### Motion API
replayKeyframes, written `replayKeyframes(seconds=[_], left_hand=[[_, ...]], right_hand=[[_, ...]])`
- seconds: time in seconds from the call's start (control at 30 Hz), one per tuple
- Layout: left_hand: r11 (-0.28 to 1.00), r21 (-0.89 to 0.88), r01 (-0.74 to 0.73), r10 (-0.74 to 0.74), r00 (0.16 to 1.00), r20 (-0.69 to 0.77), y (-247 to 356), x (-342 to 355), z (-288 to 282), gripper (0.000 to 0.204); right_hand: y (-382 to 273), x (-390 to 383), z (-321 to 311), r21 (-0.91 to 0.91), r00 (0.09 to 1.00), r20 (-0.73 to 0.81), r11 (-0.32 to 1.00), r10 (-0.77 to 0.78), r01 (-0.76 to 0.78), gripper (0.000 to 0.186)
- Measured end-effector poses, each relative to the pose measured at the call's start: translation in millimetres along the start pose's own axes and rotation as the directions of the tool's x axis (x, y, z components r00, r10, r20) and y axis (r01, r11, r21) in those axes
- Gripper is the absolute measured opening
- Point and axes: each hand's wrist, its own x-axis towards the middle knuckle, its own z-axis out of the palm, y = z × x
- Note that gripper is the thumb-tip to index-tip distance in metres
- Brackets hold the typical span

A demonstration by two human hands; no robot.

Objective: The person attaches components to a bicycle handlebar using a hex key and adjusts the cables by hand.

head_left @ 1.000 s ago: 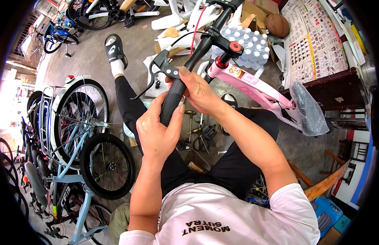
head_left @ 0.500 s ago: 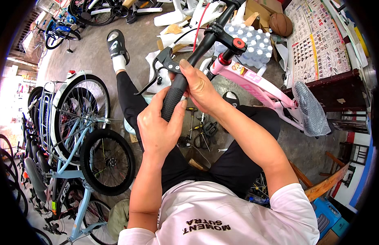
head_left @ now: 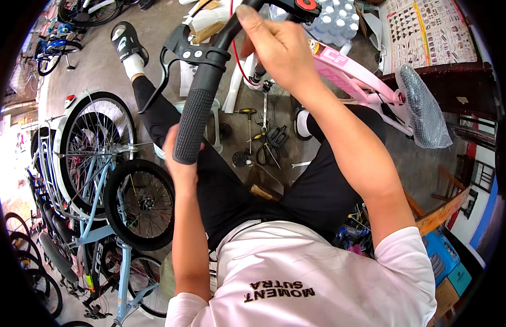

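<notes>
A black handlebar (head_left: 229, 34) reaches in from the top, its ribbed rubber grip (head_left: 194, 119) slanting toward me. Beside the grip's upper end sits a black brake lever (head_left: 165, 68) on its clamp. My right hand (head_left: 285, 54) is closed on the bar near the stem, thumb on top, its other fingers mostly hidden. Low behind the grip's free end is my left hand (head_left: 179, 163), its fingers hidden by the rubber. A red cable (head_left: 238, 64) hangs beside the bar. The bar belongs with a pink bike frame (head_left: 354, 73) to the right.
Between my legs lie scissors (head_left: 267, 155), a pedal (head_left: 277, 136) and a yellow-handled tool (head_left: 246, 111). On the left stands a pale blue bicycle (head_left: 100, 174) with a loose small wheel (head_left: 141, 204) against it. Packed water bottles (head_left: 332, 24) and a bubble-wrapped saddle (head_left: 422, 109) are on the right.
The grip end has swung left and closer to me. My right hand has gone from the grip to the bar near the stem; my left has dropped from around the grip to behind its end.
</notes>
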Motion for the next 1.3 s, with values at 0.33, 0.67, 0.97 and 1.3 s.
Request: replayKeyframes(seconds=[0.33,0.67,0.97,1.3], left_hand=[[0.74,0.611,0.281,-0.557,0.765,0.323,-241.1,68.0,93.3,0.032],[0.415,0.91,0.005,-0.409,0.894,0.181,-294.2,90.6,163.0,0.035],[0.616,0.783,-0.088,-0.267,0.911,0.313,-252.7,84.0,155.7,0.035],[0.995,0.092,-0.033,0.051,0.98,-0.193,-122.9,6.2,14.9,0.042]], right_hand=[[4.6,13.4,-7.6,-0.281,0.772,-0.2,0.79,-0.603,0.545,0.052],[11.3,18.0,0.6,-0.231,0.765,-0.346,0.839,-0.544,0.492,0.038],[16.5,21.4,2.4,-0.077,0.869,-0.214,0.895,-0.446,0.44,0.043],[3.2,-3.3,7.6,0.405,0.939,0.211,0.85,0.272,-0.337,0.058]])
